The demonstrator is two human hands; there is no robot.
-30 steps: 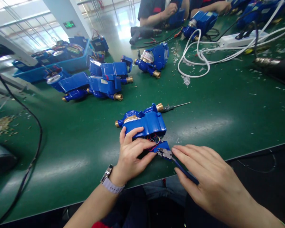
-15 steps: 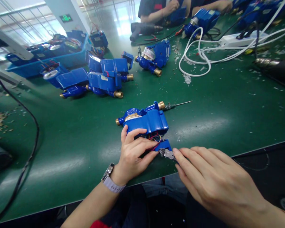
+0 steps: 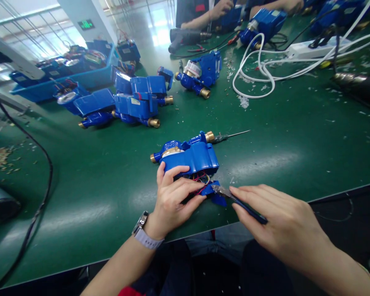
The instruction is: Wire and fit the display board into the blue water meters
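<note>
A blue water meter (image 3: 193, 157) with brass pipe ends lies on the green table in front of me. My left hand (image 3: 171, 199) steadies it, with fingers along the housing and the thumb and forefinger pinching a small blue plastic part (image 3: 207, 190) at its near side. Red and light wires (image 3: 205, 177) show between the housing and this part. A pair of cutting pliers (image 3: 223, 192) with dark handles is gripped in my right hand (image 3: 283, 220), the jaws on the blue part. Behind the meter's right end lies a pointed metal tool (image 3: 234, 135).
Several more blue meters (image 3: 134, 106) stand further back, near a light blue crate (image 3: 64, 78) full of parts. White cable (image 3: 253, 97) loops before a power strip (image 3: 311, 48). Heat guns (image 3: 188, 38) lie behind and at right. Co-workers' hands (image 3: 220, 9) are across the table.
My right hand has turned the pliers, so more of the handles shows, and their jaws sit slightly higher and further right. A blue flap now tilts down below them. My left hand stays put.
</note>
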